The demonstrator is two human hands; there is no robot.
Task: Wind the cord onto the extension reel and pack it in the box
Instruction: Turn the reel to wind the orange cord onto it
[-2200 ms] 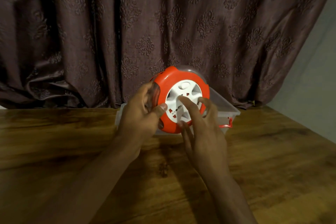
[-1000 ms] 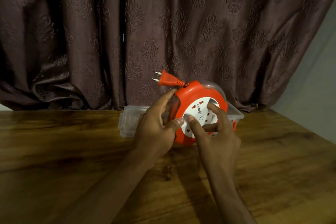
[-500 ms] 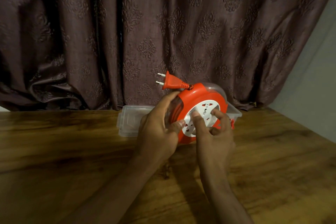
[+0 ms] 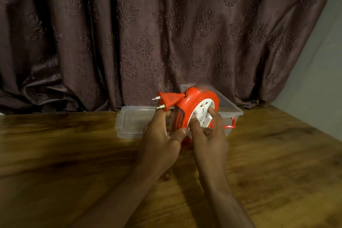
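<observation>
the wide brown wooden table (image 4: 74,163) is the biggest thing, with a dark purple patterned curtain (image 4: 129,33) hanging behind it; on the table, right behind the reel, sits the clear plastic box (image 4: 234,110) with a small red latch, and its clear flat lid (image 4: 133,124) lies to the left of the reel; the round orange and white extension reel (image 4: 199,109) is held up on its edge in front of the box, just above the table, its white socket face turned toward the person; the left hand (image 4: 159,137) grips the left rim of the reel, fingers curled round the back; the right hand (image 4: 209,135) has its fingers bent and pressing on the white face; the orange cord (image 4: 178,121) looks all wound inside; the orange plug (image 4: 167,101) sticks out up and to the left of the reel, its long way pointing left; the box lies behind the reel, away from both hands, so i think the reel must go back and down, and the plug could catch on the rim
</observation>
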